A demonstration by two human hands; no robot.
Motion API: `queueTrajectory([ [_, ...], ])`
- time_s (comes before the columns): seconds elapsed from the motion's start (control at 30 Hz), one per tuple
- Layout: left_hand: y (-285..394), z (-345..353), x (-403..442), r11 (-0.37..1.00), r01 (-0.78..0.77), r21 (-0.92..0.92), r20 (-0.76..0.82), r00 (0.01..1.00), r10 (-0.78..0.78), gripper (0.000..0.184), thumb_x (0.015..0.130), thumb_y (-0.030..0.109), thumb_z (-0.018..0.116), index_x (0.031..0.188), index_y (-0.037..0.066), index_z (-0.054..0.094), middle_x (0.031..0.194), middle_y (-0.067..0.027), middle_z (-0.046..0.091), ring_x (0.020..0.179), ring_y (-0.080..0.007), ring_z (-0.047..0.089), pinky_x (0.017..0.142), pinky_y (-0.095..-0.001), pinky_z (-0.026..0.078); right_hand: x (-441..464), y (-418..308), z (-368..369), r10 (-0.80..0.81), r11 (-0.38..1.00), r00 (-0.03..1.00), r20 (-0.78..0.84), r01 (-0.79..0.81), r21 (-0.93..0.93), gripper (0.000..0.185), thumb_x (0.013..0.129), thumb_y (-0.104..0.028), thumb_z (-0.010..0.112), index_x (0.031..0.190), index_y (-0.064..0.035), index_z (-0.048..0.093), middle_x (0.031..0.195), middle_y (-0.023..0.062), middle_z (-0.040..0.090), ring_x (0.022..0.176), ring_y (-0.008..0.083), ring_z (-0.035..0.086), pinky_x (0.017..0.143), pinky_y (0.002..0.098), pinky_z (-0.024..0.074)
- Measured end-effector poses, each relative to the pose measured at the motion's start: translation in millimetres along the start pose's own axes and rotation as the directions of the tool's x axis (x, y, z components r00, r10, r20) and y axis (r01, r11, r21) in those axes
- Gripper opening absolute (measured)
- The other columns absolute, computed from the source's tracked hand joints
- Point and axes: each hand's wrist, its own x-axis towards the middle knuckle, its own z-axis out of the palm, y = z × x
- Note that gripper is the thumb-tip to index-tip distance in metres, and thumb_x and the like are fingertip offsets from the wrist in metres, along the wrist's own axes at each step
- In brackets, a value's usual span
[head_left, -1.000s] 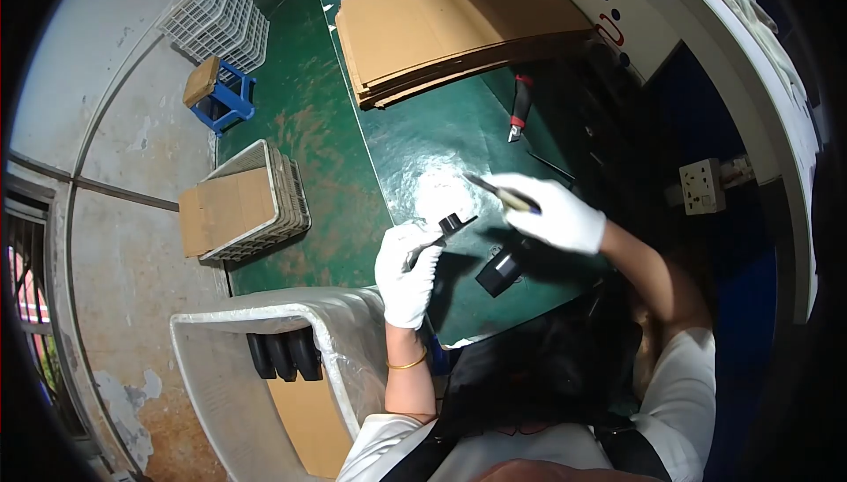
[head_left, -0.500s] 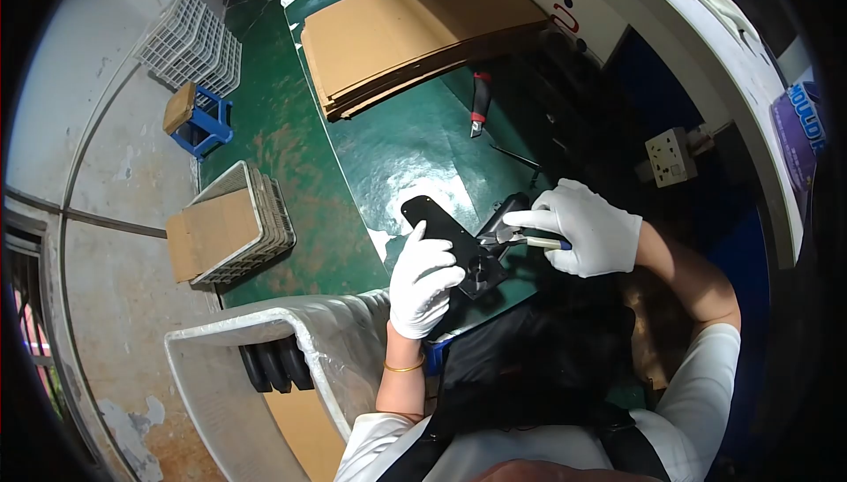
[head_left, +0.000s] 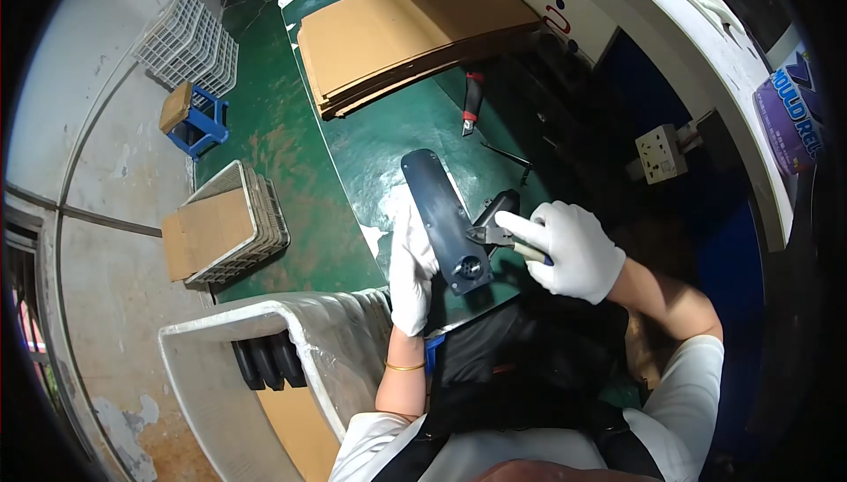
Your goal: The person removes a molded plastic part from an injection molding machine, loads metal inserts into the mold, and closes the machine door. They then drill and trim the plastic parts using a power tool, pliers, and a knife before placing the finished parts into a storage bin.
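Note:
My left hand (head_left: pixel 412 270), in a white glove, is closed around the left side of a long black plastic part (head_left: pixel 441 214). This part has a rounded far end and a round opening at its near end. In my gloved right hand (head_left: pixel 569 251) is a pair of pliers (head_left: pixel 491 235), its jaws at the part's right edge. Another black piece (head_left: pixel 503 207) lies on the green table (head_left: pixel 371 160) just beyond the pliers, partly hidden by them.
Cardboard sheets (head_left: pixel 415 27) are stacked at the table's far end. Nearer lie a red and black cutter (head_left: pixel 473 104) and a thin black tool (head_left: pixel 505 154). A white bin (head_left: pixel 326 341) holding black parts stands at the lower left, crates (head_left: pixel 265 217) beyond it.
Over the last second my left hand has brought up the long black part and turned it over. The pliers have moved down to its right edge. The camera view has shifted right.

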Motion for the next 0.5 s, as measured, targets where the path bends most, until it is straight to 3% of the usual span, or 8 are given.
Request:
queueTrajectory([
  [0.07, -11, -26, -5, 0.872, 0.441, -0.214, 0.268, 0.885, -0.382, 0.047, 0.098, 0.034, 0.048, 0.130, -0.001, 0.049, 0.129, -0.0146, 0.054, 0.105, -0.0227, 0.059, 0.094, -0.0352, 0.048, -3, -9, 8, -0.020, 0.999, 1.000, 0.023, 0.021, -0.037, 0.057, 0.066, -0.013, 0.066, 0.123, -0.0110, 0.060, 0.074, 0.0123, 0.057, 0.065, 0.0274, 0.055, 0.060, 0.0363, 0.0455],
  [0.1, -3, -25, -5, 0.872, 0.441, -0.215, 0.260, 0.886, -0.384, 0.047, 0.098, 0.034, 0.048, 0.130, -0.001, 0.049, 0.129, -0.0146, 0.054, 0.105, -0.0227, 0.059, 0.094, -0.0352, 0.048, -3, -12, 11, -0.040, 0.996, 0.999, 0.038, 0.042, -0.079, 0.058, 0.066, -0.013, 0.066, 0.124, -0.0116, 0.060, 0.074, 0.0118, 0.056, 0.065, 0.0268, 0.055, 0.060, 0.0363, 0.0451],
  [0.23, 34, -11, -1, 0.817, 0.571, 0.078, 0.369, 0.745, -0.556, 0.051, 0.098, 0.037, 0.045, 0.128, -0.004, 0.050, 0.126, -0.0155, 0.057, 0.101, -0.0175, 0.060, 0.085, -0.0321, 0.052, -1, -13, 2, -0.149, 0.973, 0.987, 0.065, 0.158, -0.170, 0.059, 0.068, -0.015, 0.066, 0.127, -0.0142, 0.057, 0.072, 0.0102, 0.055, 0.064, 0.0252, 0.054, 0.061, 0.0358, 0.0437],
  [0.5, 27, -13, -3, 0.799, 0.599, 0.052, 0.423, 0.712, -0.561, 0.048, 0.098, 0.034, 0.047, 0.124, -0.006, 0.053, 0.116, -0.0127, 0.063, 0.089, -0.0133, 0.063, 0.072, -0.0247, 0.052, -1, -16, -2, -0.176, 0.936, 0.976, 0.128, 0.206, -0.287, 0.064, 0.070, -0.016, 0.067, 0.132, -0.0182, 0.052, 0.069, 0.0067, 0.054, 0.060, 0.0235, 0.052, 0.059, 0.0352, 0.0422],
])
